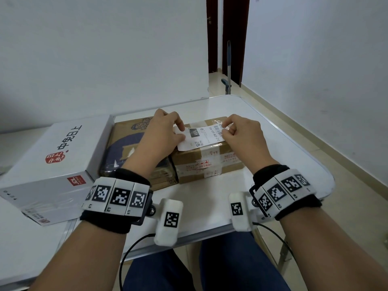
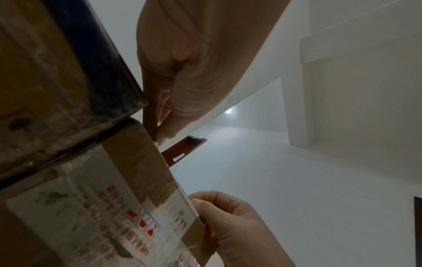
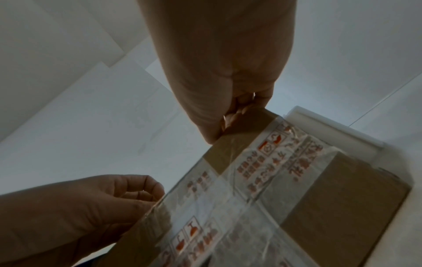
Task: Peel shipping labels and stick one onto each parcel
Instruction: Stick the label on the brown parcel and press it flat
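Shipping label (image 1: 199, 136), a white rectangular sticker printed with a barcode, a QR code and a dark "15H" block: I hold it stretched flat over the top of the brown cardboard parcel (image 1: 206, 162) criss-crossed with clear printed tape. My left hand (image 1: 161, 133) pinches its left end between thumb and fingertips. My right hand (image 1: 241, 133) pinches the right end by the barcode. I keep it taut at both ends so, in my judgement, it goes down without creasing or sticking early. Whether it already touches the cardboard I cannot tell. The parcel stands near the front of the white table (image 1: 262, 127), within easy reach of both wrists.

Just left of it, touching, sits a second brown parcel with a dark blue print (image 1: 123, 148), under my left forearm; no label shows on what is visible. Further left lies a large white carton with red and black characters (image 1: 58, 156). I judge this step as positioning before pressing down.
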### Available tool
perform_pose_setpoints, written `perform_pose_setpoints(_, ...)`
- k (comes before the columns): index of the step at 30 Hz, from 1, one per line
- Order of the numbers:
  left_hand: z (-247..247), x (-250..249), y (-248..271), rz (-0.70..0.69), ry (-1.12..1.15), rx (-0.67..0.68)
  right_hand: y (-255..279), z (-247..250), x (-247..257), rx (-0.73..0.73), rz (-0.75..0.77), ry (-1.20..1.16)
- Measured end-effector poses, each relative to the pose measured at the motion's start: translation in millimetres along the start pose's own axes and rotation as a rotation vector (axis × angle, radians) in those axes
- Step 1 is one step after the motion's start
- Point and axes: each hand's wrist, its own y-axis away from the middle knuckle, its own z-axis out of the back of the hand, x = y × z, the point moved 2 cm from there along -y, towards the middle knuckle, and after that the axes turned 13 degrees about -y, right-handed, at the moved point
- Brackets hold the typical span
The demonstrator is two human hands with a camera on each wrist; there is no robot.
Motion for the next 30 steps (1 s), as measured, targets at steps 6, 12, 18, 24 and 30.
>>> perform_pose_setpoints(6,1.5,-1.4,-1.5,0.017,-0.015,0.046,-1.5,0.5,2.7,0.041,0.002,0.062)
perform_pose_setpoints(12,4.6,-2.0,-4.8,0.020,-0.049,0.095,-2.0,-0.1,1.6,0.052,0.005,0.079)
perform_pose_setpoints(18,5.1,-3.3,-6.4,-0.008,-0.087,0.138,-7.6,0.3,-10.1,0.048,-0.045,0.054)
perform_pose_setpoints(24,5.8,-5.1,-5.0,-0.057,-0.111,0.162,-7.1,-2.3,-12.5,0.033,-0.039,0.043)
perform_pose_setpoints(30,5.3,-11.4,-3.5,-0.182,-0.199,0.233,-7.2,-2.0,-12.1,0.026,-0.046,0.048)
